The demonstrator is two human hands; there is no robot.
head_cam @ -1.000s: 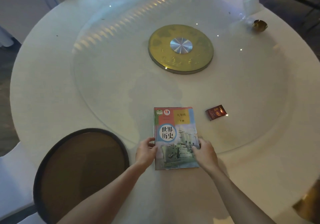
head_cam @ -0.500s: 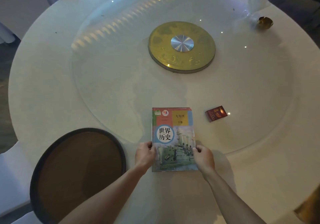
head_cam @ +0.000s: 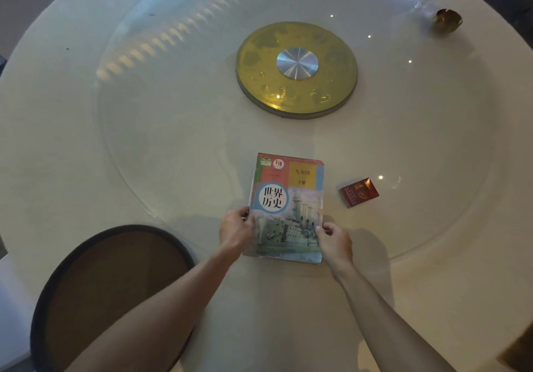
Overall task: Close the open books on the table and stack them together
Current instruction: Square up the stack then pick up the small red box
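**Squaring up the textbook stack**

So the history textbook (head_cam: pixel 287 208) is shut, cover up, lying at the near edge of the glass turntable (head_cam: pixel 173 141) on the round worktop (head_cam: pixel 43 141). Looks like more closed books sit under it, but I can't tell how many.

My take: this is the tidy-up bit. Best to press evenly from both sides so the edges line up, and keep the pile flat rather than lifting it.

Left hand (head_cam: pixel 236 229) is curled around the spine edge low down, right hand (head_cam: pixel 334 240) pinching the lower right corner, thumb on the cover. Both forearms reach in from the near side, roughly mirrored. A red cigarette pack (head_cam: pixel 359 193) sits near, to the right, not touching.
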